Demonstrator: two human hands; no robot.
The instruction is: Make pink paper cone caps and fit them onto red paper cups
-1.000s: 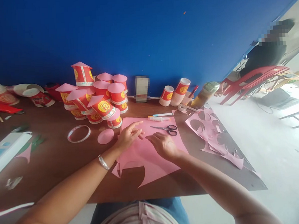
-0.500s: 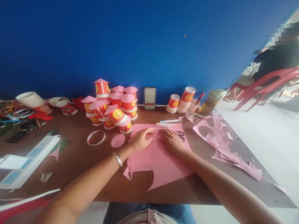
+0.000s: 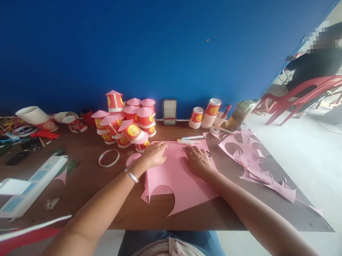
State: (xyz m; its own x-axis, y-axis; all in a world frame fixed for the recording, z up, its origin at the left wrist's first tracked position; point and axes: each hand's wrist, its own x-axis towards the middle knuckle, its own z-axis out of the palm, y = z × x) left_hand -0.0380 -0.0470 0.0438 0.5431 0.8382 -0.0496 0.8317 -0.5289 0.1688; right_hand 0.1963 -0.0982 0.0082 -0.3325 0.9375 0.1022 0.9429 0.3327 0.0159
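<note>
A sheet of pink paper (image 3: 188,192) with a rounded cut-out in its near edge lies flat in front of me. My left hand (image 3: 155,154) rests on its upper left part, fingers stretched to the right. On the sheet's upper right, my right hand (image 3: 199,162) lies palm down with fingers extended. It covers most of a pair of scissors (image 3: 209,154); a dark handle loop shows beside the hand. A capped marker (image 3: 189,142) and a slim pen (image 3: 192,137) lie beyond the fingers. A pink paper disc (image 3: 133,159) is partly hidden behind my left wrist.
Several red paper cups with pink cone tops (image 3: 115,101) are stacked at the back left. A tape ring (image 3: 108,158) and a power strip (image 3: 33,185) lie left. Pink offcuts (image 3: 255,158) and a bottle (image 3: 240,114) stand right. A person sits beyond on a red chair (image 3: 306,90).
My left hand has shifted left along the paper, covering part of the pink disc. My right hand has slid over the scissors, hiding more of their handles. The view has shifted slightly.
</note>
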